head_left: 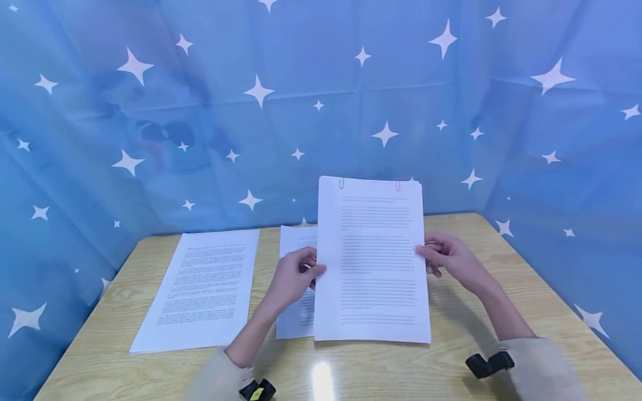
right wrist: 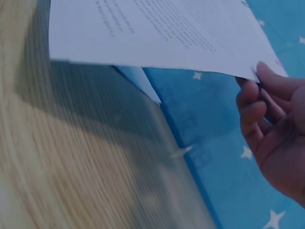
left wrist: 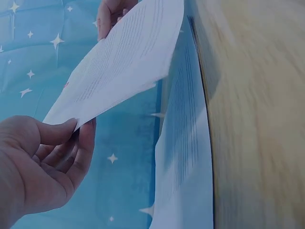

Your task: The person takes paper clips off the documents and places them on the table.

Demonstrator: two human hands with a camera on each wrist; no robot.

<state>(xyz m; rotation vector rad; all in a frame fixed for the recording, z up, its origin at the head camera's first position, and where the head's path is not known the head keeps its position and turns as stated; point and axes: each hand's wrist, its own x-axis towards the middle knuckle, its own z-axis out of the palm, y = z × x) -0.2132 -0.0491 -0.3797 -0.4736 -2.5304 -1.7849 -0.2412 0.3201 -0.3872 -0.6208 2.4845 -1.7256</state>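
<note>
A stack of printed paper [head_left: 376, 262] is held upright above the table, facing the head camera. Two paper clips sit on its top edge: a dark one [head_left: 341, 183] toward the left and a pink one [head_left: 398, 185] toward the right. My left hand [head_left: 297, 274] pinches the stack's left edge between thumb and fingers. The right hand [head_left: 448, 259] pinches the opposite edge, thumb in front. In the left wrist view the stack [left wrist: 114, 71] slants up from my thumb; the right wrist view shows its edge between thumb and fingers.
Flat on the wooden table [head_left: 501, 312] at the left lies another pile of printed sheets [head_left: 205, 289]. More printed paper [head_left: 296, 323] lies partly hidden behind the held stack and left hand. A blue curtain with white stars [head_left: 311, 128] stands behind the table and along both sides.
</note>
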